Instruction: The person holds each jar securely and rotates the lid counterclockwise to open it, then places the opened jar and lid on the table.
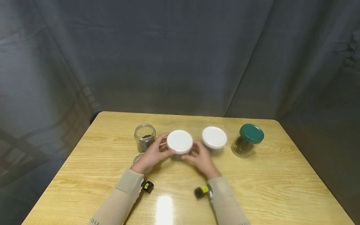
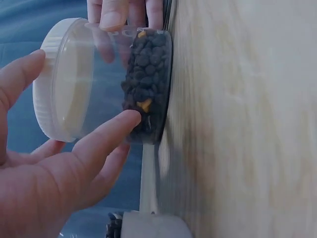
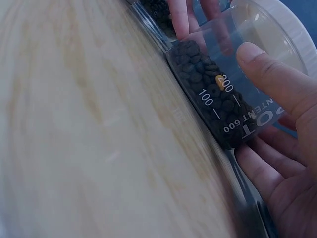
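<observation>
Head view: the left hand and right hand both grip a white-lidded jar, fingers and thumbs round its sides; dark pellets cover its bottom. Whether its base touches the surface, I cannot tell. From it, an open jar stands at nine o'clock, just beside the left hand; a careless swing there could tip and spill it. A second jar, near three o'clock, risks a knock from the right hand's knuckles. Uneven pressure could let the smooth walls slip.
</observation>
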A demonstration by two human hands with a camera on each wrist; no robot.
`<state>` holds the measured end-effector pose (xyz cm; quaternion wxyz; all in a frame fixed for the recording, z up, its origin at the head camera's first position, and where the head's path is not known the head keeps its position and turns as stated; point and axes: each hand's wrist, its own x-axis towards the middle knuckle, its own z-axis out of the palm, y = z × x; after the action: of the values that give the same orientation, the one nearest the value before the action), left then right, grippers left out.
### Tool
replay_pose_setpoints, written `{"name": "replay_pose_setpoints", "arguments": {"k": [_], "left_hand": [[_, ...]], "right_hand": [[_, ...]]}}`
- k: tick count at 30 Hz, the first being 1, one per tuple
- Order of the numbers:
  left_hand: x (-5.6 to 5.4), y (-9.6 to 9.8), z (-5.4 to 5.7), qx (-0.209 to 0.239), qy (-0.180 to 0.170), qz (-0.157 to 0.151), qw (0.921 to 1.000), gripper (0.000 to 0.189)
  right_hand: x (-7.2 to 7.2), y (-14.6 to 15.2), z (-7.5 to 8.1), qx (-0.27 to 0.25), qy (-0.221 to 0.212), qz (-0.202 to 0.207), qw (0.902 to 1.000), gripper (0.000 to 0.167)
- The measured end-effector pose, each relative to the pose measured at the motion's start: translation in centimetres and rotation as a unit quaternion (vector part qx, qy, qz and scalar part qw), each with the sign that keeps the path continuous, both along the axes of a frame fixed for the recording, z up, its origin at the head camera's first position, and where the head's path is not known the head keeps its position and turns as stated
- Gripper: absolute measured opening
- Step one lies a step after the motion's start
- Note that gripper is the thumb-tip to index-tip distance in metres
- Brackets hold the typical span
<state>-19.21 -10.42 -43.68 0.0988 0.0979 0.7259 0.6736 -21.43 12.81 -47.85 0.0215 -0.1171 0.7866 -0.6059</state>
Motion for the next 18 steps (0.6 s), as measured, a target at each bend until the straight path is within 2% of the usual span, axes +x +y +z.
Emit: {"name": "replay_pose_setpoints", "arguments": {"k": [7,12,18], "left_hand": [[-0.04,0.18,-0.02,0.01,0.001,0.029,0.9995,0.075],[-0.12,0.17,0.04,0.025,-0.017,0.028,0.9992,0.066],[-0.08,0.18,0.25,0.005,-0.021,0.022,0.9995,0.088]], "right_hand": [[-0.02,0.02,-0.08,0.002,-0.002,-0.002,1.0,0.077],[-0.04,0.04,-0.12,-0.005,-0.005,-0.002,1.0,0.075],[0.03,0.07,-0.03,-0.006,-0.002,0.0,1.0,0.074]]}}
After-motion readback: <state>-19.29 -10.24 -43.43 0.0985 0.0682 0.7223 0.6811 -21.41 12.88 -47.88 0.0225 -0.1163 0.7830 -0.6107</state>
